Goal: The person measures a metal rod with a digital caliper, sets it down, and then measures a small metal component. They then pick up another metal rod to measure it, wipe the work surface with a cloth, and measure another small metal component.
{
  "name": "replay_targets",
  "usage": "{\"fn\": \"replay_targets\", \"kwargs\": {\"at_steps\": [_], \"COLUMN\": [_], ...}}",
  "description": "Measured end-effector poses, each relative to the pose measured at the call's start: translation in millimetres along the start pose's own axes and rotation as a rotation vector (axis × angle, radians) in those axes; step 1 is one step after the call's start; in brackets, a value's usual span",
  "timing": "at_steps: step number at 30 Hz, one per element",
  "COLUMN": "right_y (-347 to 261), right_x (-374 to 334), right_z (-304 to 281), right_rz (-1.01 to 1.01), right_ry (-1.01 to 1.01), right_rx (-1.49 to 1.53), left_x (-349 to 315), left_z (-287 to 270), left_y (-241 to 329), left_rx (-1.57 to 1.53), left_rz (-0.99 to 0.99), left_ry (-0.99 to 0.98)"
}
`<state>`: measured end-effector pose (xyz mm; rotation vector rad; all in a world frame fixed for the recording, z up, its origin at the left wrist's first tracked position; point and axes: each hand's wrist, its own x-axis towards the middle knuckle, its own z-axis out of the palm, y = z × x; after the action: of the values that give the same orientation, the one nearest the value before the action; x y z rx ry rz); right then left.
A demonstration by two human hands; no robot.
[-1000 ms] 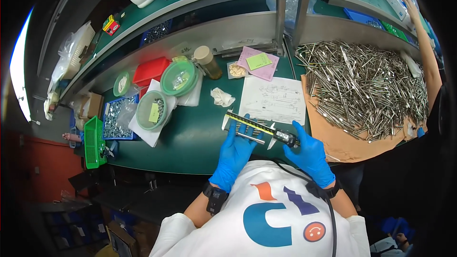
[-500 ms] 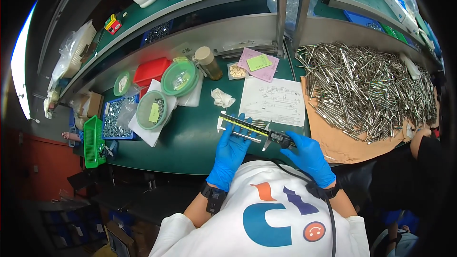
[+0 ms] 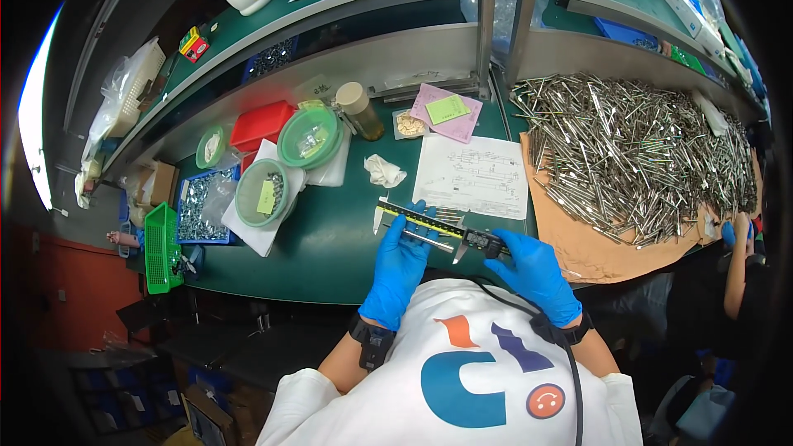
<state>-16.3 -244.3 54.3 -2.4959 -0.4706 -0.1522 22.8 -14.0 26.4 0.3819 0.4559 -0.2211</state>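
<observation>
A digital caliper lies slantwise across both blue-gloved hands, its jaws spread apart. My right hand grips it by the black display end. A short, shiny metal rod sits in my left hand, alongside the caliper's beam and between its jaws. The left fingers reach up behind the beam, so part of their grip is hidden. Just beyond them, several thin metal rods lie on the green bench, partly covered by the caliper. Whether the jaws touch the rod's ends I cannot tell.
Beyond the hands lies a drawing sheet, with a crumpled white cloth beside it. A large heap of metal rods rests on brown paper at right. Green bowls, a red tray and a blue tray stand left. Another person's arm shows far right.
My hands and the caliper hold nearly the same position, with the rod tilted slightly more. At far right, the other person's arm has shifted, and a blue-gloved fingertip now shows beside the heap.
</observation>
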Motion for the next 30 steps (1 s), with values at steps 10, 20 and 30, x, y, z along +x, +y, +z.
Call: {"fn": "replay_targets", "kwargs": {"at_steps": [10,20,30], "right_y": [-0.2,0.7,-0.3], "right_x": [-0.1,0.7,1.3], "right_z": [-0.2,2.8,-2.5], "right_rz": [-0.005,0.0,0.036], "right_ry": [-0.008,0.016,0.05], "right_rx": [0.0,0.004,0.057], "left_x": [0.2,-1.7,-3.2], "left_z": [2.1,4.5,10.4], "left_y": [-3.2,-8.8,-6.8], "left_rx": [0.117,0.114,0.077], "left_rz": [0.083,0.069,0.041], "left_ry": [0.028,0.047,-0.074]}}
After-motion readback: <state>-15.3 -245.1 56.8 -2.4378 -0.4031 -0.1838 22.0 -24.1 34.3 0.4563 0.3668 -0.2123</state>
